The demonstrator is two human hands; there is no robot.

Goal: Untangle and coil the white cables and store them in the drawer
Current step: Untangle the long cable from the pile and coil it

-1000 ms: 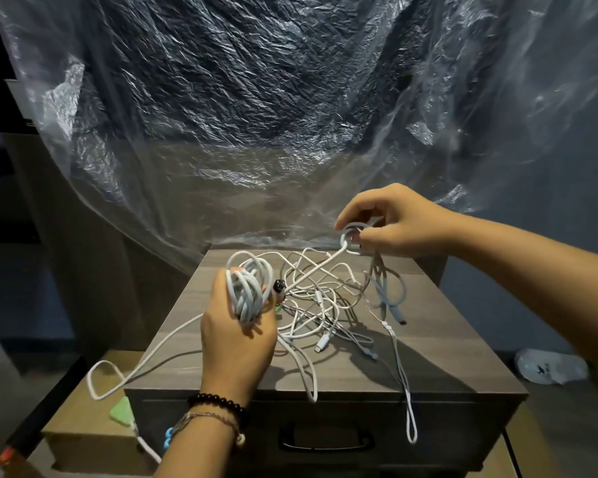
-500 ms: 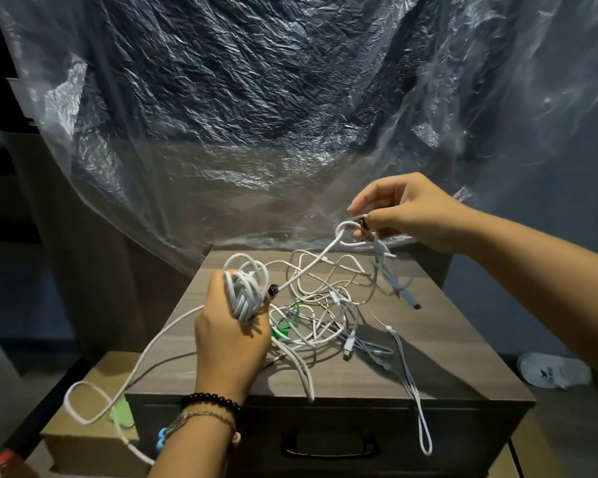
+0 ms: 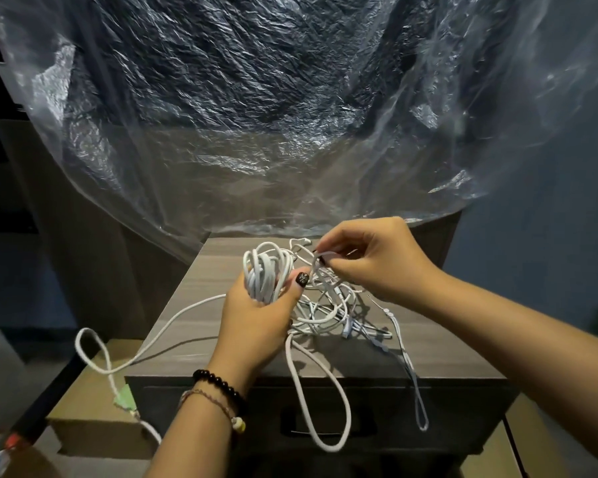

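Left hand (image 3: 256, 315) hides coil's (image 3: 263, 270) lower half

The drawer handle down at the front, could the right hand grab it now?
Probably not yet: the right hand pinches a white cable, and a cable loop hangs across the drawer handle.

White throughout on the cables (image 3: 320, 305), coiled bundle (image 3: 263, 274) included; pale green on the tag (image 3: 125, 398) at the trailing end. Grey-brown woodgrain on the desk (image 3: 194, 343), darker grey on the drawer (image 3: 463, 405) front with black handle (image 3: 290, 426). Black beads on one bracelet (image 3: 221, 386), dark polish on the nails, clear crinkled plastic sheet (image 3: 256, 98), tan cardboard box (image 3: 94, 401).
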